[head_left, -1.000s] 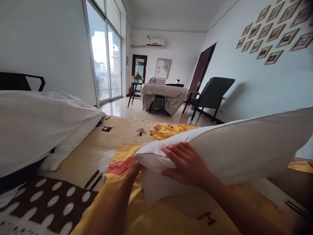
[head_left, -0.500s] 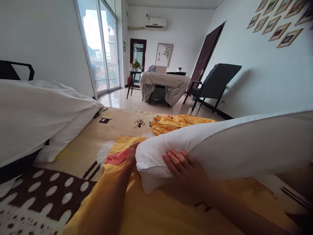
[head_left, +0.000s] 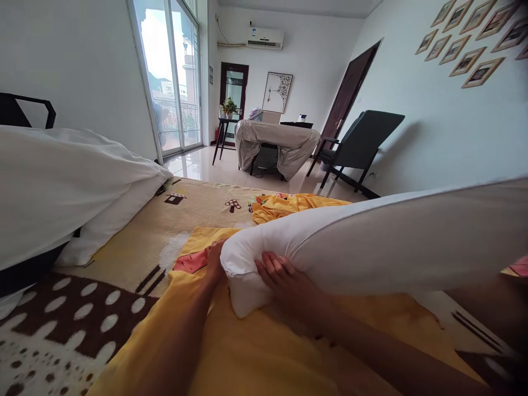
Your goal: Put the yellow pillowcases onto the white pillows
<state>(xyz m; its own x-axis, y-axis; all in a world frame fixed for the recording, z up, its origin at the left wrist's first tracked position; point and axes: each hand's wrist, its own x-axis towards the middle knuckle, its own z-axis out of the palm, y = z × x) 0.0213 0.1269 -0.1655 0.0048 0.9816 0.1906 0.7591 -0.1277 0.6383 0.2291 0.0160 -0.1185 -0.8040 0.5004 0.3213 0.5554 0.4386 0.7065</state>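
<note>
A long white pillow [head_left: 355, 247] stretches from the middle of the view to the right edge, its near-left corner bunched. My right hand [head_left: 284, 280] presses on its side near that end, with the fingers curled into the fabric. Beneath the pillow lies a yellow pillowcase [head_left: 231, 352] with a red watermelon print at its far left. My left hand [head_left: 214, 261] is closed on the pillowcase's edge, right beside the pillow's tip. The pillow hides part of those fingers.
A patterned beige and brown blanket [head_left: 124, 258] spreads underneath. Crumpled yellow cloth [head_left: 292, 206] lies beyond the pillow. White fabric [head_left: 74, 187] is heaped at left. Farther off stand a covered table [head_left: 276, 129] and a dark chair [head_left: 367, 140].
The white pillow's end and my right hand have shifted a little to the left. My left hand has also moved slightly left, still on the yellow fabric.
</note>
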